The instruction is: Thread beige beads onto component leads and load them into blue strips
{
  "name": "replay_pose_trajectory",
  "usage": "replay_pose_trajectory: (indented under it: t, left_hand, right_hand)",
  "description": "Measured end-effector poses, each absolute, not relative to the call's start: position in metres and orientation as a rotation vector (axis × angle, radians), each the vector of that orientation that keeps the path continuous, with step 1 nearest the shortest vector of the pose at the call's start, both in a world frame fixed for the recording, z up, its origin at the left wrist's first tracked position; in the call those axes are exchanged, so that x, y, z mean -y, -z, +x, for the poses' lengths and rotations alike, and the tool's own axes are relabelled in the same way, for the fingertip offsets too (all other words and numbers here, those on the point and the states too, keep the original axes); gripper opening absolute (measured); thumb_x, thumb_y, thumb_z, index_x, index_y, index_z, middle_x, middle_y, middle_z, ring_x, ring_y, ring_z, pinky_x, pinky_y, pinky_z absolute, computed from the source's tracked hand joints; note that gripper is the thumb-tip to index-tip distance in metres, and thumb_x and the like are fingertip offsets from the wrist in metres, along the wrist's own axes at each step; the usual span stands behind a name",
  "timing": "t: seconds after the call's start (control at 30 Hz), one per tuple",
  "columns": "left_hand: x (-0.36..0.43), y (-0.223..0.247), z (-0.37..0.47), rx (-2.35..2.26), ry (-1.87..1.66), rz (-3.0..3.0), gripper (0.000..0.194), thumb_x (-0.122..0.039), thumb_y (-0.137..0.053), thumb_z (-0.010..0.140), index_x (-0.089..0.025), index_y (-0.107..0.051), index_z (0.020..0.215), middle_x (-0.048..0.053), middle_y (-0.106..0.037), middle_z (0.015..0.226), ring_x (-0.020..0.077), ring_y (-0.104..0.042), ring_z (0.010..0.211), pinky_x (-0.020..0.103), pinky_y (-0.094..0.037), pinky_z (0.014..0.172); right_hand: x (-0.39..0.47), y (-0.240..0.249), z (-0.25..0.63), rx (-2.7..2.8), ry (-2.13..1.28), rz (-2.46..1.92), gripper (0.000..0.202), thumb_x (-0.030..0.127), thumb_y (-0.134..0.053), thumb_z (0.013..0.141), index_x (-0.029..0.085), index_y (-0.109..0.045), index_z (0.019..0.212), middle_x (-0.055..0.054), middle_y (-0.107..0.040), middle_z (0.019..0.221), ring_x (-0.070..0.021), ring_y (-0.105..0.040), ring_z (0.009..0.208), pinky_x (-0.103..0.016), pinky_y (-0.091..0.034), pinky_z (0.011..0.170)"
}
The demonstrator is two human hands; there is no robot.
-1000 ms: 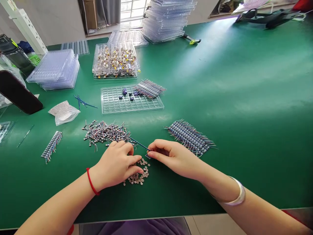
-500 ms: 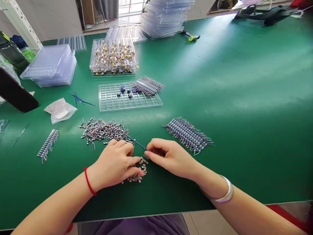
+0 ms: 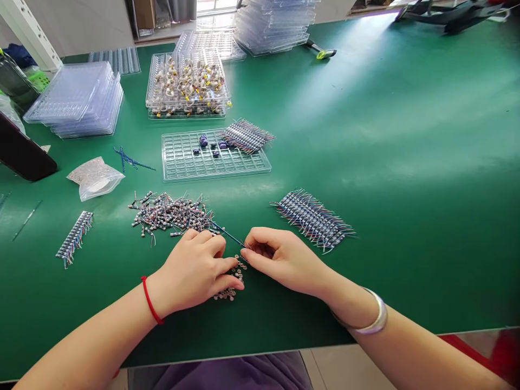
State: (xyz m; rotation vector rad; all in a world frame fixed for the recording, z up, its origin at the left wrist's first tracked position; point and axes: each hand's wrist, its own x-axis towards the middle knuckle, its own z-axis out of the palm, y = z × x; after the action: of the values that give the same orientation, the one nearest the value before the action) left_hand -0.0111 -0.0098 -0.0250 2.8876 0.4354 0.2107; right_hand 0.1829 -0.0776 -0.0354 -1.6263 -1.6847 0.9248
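My right hand [image 3: 284, 260] is closed, thumb and fingertips pinched at the near end of a thin dark-blue strip [image 3: 228, 233]. The strip's far end reaches the pile of small wired components [image 3: 170, 212]. My left hand [image 3: 199, 268] rests palm down, with thumb and index finger apart over a cluster of small round metallic parts [image 3: 229, 293]. Its other fingers are curled, and their tips are partly hidden. Right of the pile lies a row of wired components [image 3: 312, 219] set side by side. A shorter row [image 3: 75, 235] lies at the left.
A clear gridded tray [image 3: 190, 168] holds purple pieces and another wired batch [image 3: 248, 136]. Behind it stand trays of white-and-yellow parts [image 3: 187, 86] and stacked clear trays [image 3: 77, 97]. A plastic bag [image 3: 99, 179], blue strips [image 3: 132, 160] and a dark phone-like slab [image 3: 24, 146] lie left.
The view has shifted slightly, so the things on the table sit a little higher in it. My left hand's thumb and index finger have moved slightly right over the round parts. My right hand keeps its pinch.
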Motion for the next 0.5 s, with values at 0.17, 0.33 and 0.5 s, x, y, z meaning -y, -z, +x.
replay_pose_trajectory:
  t: [0.17, 0.33, 0.5]
  left_hand:
    - [0.0105, 0.0239, -0.0099, -0.442, -0.197, 2.898, 0.039, -0.055, -0.048, 0.089, -0.025, -0.072, 0.097, 0.002, -0.056, 0.081, 0.0172, -0.046, 0.076, 0.032, -0.030, 0.071]
    - [0.0108, 0.0230, -0.0109, -0.443, -0.194, 2.908, 0.040, -0.055, -0.047, 0.090, -0.025, -0.071, 0.100, 0.003, -0.057, 0.082, 0.0177, -0.047, 0.077, 0.033, -0.030, 0.071]
    - [0.0107, 0.0236, -0.0109, -0.449, -0.198, 2.909, 0.039, -0.054, -0.048, 0.089, -0.025, -0.071, 0.103, 0.003, -0.057, 0.083, 0.0175, -0.047, 0.076, 0.033, -0.030, 0.071]
  right_hand:
    - [0.0778, 0.0358, 0.1840, 1.688, -0.933, -1.600, 0.019, 0.025, -0.054, 0.081, 0.019, -0.050, 0.063, 0.003, -0.048, 0.056, -0.0107, -0.043, 0.051, -0.023, -0.035, 0.047]
    - [0.0761, 0.0356, 0.1894, 1.708, -0.949, -1.562, 0.018, 0.026, -0.055, 0.082, 0.019, -0.052, 0.065, 0.002, -0.049, 0.058, -0.0109, -0.044, 0.051, -0.023, -0.036, 0.047]
    - [0.0761, 0.0342, 0.1920, 1.785, -0.905, -1.550, 0.019, 0.022, -0.054, 0.080, 0.020, -0.049, 0.062, 0.003, -0.047, 0.056, -0.0102, -0.043, 0.050, -0.022, -0.036, 0.046]
